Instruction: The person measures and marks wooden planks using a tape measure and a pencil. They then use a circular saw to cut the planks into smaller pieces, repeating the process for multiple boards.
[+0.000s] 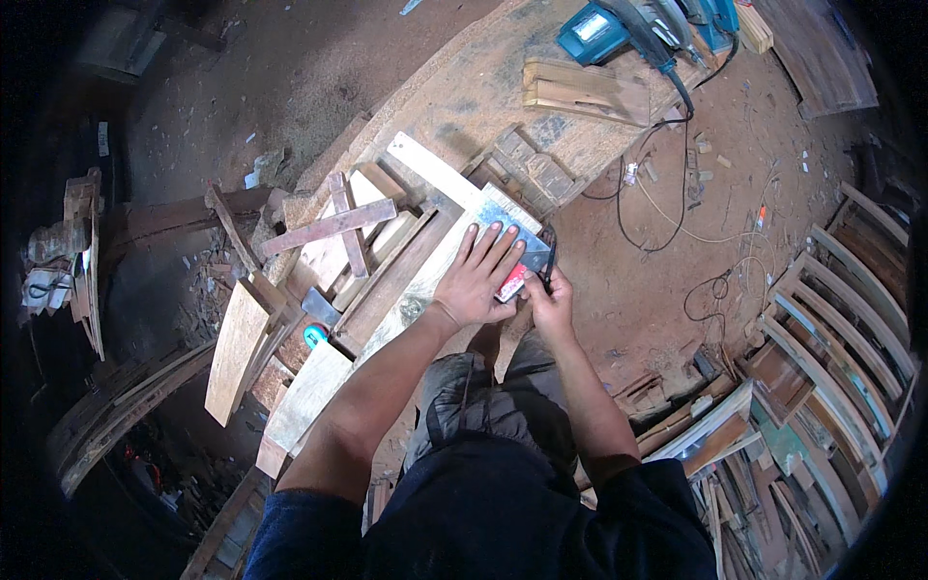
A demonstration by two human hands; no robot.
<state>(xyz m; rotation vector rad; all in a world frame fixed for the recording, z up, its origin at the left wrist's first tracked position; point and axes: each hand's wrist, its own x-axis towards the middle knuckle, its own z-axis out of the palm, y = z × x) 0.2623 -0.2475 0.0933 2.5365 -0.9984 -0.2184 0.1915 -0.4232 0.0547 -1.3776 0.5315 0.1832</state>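
A metal plate (pixel 538 257) with a red patch lies on one end of a pale board (pixel 428 287). The left hand (pixel 474 286) rests flat on it, fingers extended; the right hand (pixel 548 305) grips a slim dark tool (pixel 552 261) beside its edge. Leftward, two wooden bars (pixel 333 227) cross; beyond, a teal power tool (pixel 594 35) occupies the dusty bench (pixel 449 97).

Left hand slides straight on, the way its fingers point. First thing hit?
Past the metal plate under the left hand, probably the brown wooden block; its height against the hand is unclear.
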